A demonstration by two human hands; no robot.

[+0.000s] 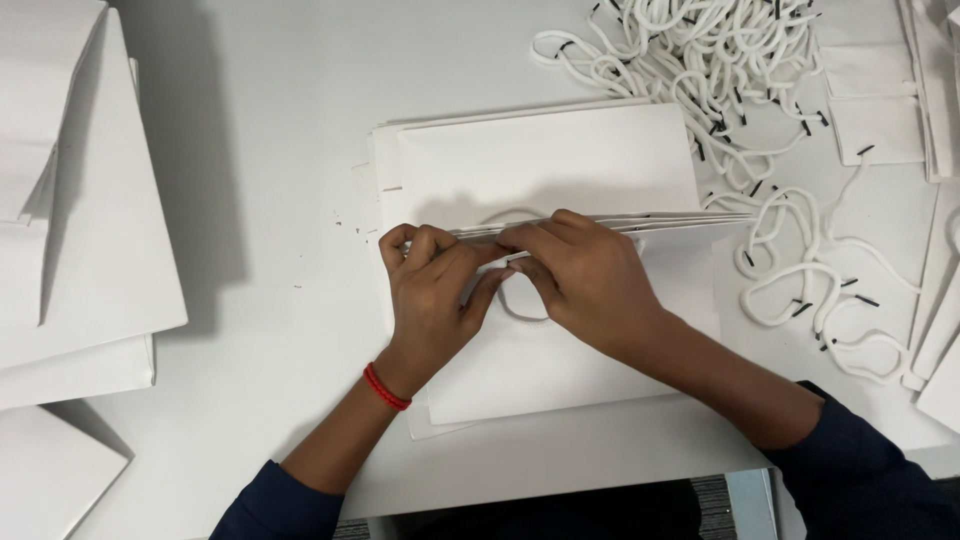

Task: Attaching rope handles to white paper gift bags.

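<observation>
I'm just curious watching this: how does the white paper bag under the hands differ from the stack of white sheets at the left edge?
The paper bag lies mid-table with its top edge pinched by the left hand and right hand; the stack of sheets lies untouched. A white cord loop shows at the bag; none shows at the stack. Both are plain white paper, lying flat on the table.

Flat white paper bag (pixel 540 170) — rectangular, plain, pinched at its folded top edge by the left hand (pixel 435 285) and right hand (pixel 590 285). Left of the grip — stacked white bags (pixel 90 250). Right of it, more white bags (pixel 880 110).
</observation>
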